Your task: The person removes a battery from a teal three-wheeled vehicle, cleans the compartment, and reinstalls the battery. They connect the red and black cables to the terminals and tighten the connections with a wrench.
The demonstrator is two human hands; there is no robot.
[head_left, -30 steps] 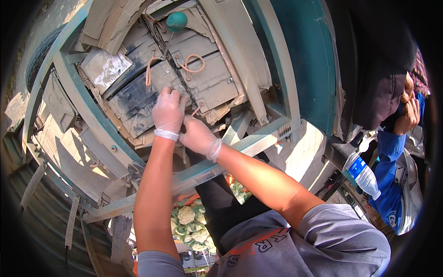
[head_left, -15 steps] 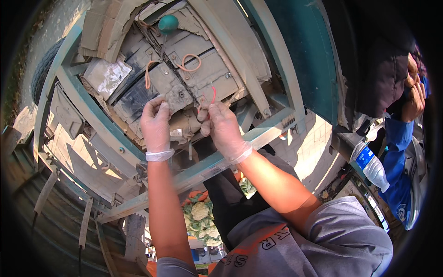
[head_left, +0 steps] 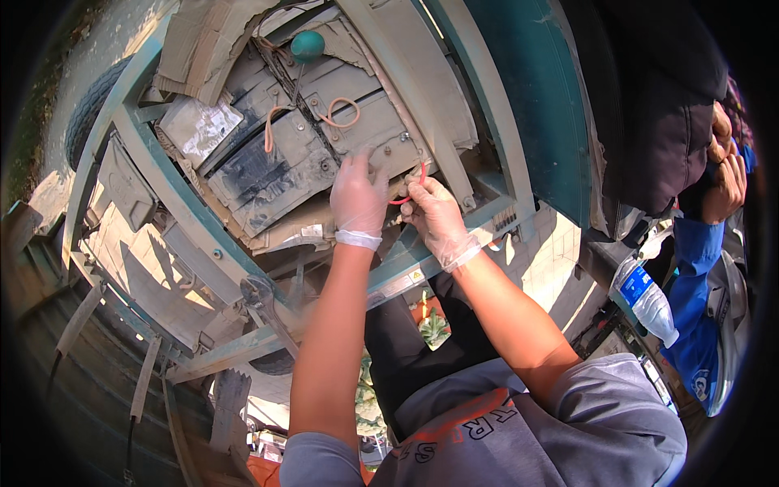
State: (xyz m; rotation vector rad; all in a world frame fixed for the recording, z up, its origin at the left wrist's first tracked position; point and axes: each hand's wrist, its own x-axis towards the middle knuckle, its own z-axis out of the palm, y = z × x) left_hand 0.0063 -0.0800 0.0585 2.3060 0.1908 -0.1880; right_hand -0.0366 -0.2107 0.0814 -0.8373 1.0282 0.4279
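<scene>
"Wire [head_left: 423, 171], qty 1: red, thin, curved. Loc.?"

"Near R corner of the batts [head_left: 260, 183]. One part shows above the fingertips, another to their L."

"Held by?"

"R hand [head_left: 438, 213], pinched betw. thumb & fingers. Clear glove [head_left: 459, 251], cuff at wrist."

"L hand [head_left: 359, 196]?"

"Just L of R hand, over the near edge of the batts, fingers pointing away from the body. Also gloved. Blurred; can't tell if it grips anything or touches the batts."

"Batts, cond.?"

"Dusty, dark grey, set close tog., bolts on top. In a teal frame [head_left: 185, 199], paint worn."

"On top of same?"

"Cable loops [head_left: 268, 138], qty 2, tan. Also knob [head_left: 307, 46], green, round, on a thin rod, far end."

"Cardboard [head_left: 203, 49]?"

"Torn, creased, far L corner, beside the batts."

"Outside frame?"

"Tyre [head_left: 88, 118], far L. Bottle [head_left: 647, 299], clear w/ blue label, R side. Near it, co-worker's hand [head_left: 725, 195], blue sleeve [head_left: 695, 243]."

"Below?"

"Cauliflower [head_left: 369, 406], past L forearm, partly hidden."
</scene>
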